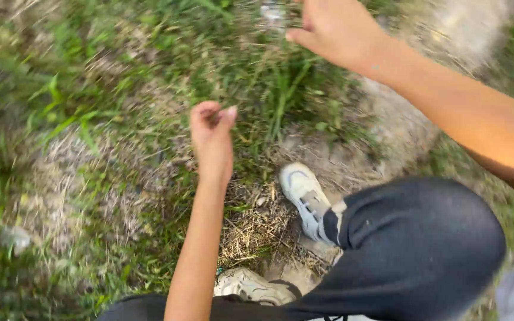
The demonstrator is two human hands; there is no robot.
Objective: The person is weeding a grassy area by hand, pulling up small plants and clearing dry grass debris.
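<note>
Outdoors, we look down over our own bent legs at a patch of rough ground. Our left hand (212,134) is stretched forward with its fingers (206,113) curled in and the thumb tip meeting them, pinched together; whether anything lies between them we cannot tell, since nothing shows in the pinch. It hovers above the grass (281,89), a clump of long green blades that stands just ahead of it. Our right hand (334,27) reaches in from the upper right, higher in the view and well apart from the left, its back turned toward us and its fingers bent downward; the picture is blurred there and the fingertips run off the top edge, so we cannot tell whether it grips something. Below the left hand lies a bed of dry straw (254,229) and bare earth. Our white shoe (304,199) is planted beside that straw, under the knee in dark trousers (417,249), and a second shoe (251,286) shows near the bottom edge. A pale stone (14,238) sits in the weeds at the far left.
</note>
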